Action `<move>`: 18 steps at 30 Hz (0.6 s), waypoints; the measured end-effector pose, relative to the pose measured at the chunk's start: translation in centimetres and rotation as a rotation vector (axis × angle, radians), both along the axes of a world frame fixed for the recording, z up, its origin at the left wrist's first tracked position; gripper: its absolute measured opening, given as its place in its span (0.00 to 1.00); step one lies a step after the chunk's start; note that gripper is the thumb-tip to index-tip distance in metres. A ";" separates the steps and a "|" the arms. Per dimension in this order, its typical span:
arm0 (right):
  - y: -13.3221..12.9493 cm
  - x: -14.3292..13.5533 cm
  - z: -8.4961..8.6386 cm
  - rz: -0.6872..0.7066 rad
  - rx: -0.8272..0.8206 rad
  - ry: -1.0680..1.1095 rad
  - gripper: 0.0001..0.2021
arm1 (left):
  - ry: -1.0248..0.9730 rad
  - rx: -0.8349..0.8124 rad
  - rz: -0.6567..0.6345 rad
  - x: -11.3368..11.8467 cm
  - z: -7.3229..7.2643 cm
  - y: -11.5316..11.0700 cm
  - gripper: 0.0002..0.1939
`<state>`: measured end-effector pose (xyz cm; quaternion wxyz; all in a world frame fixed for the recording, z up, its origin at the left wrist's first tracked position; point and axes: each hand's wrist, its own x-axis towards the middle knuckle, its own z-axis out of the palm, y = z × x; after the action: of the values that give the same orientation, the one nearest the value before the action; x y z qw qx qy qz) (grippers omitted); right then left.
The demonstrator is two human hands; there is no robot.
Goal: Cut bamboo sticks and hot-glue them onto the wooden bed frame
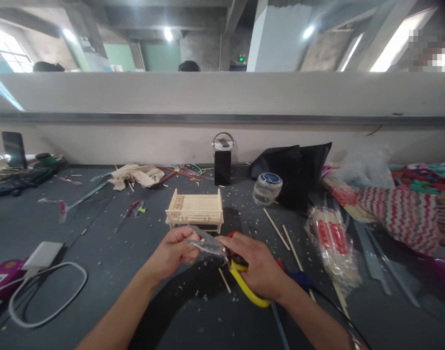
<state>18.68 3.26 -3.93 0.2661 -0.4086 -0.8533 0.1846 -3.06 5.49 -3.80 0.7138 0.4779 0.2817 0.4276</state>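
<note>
- Left forearm point(124, 301) enters from 7 o'clock, right forearm point(313, 321) from 5.
- Right hand point(257, 265) is wrapped around yellow-handled scissors point(248, 289), their blades toward 9 o'clock.
- Left hand point(177, 248) has its fingers pinched together beside the blades; what they grip, if anything, I cannot tell.
- Loose stick point(224, 280) lies at 6 o'clock from the hands.
- Stick frame point(195, 206) stands upright just beyond the left hand, toward 12.
- Phone point(222, 167) leans farther off at 12; jar point(268, 190) at 1.
- Stick packet point(332, 231) lies at 3, charger point(43, 255) at 9.
</note>
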 end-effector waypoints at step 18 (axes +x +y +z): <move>-0.1 0.1 0.2 0.032 -0.001 0.017 0.25 | -0.059 -0.026 -0.049 -0.2 -0.5 0.1 0.14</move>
<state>18.78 3.12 -3.75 0.2701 -0.3936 -0.8573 0.1928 -3.26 5.57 -4.30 0.7383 0.4623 0.2543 0.4202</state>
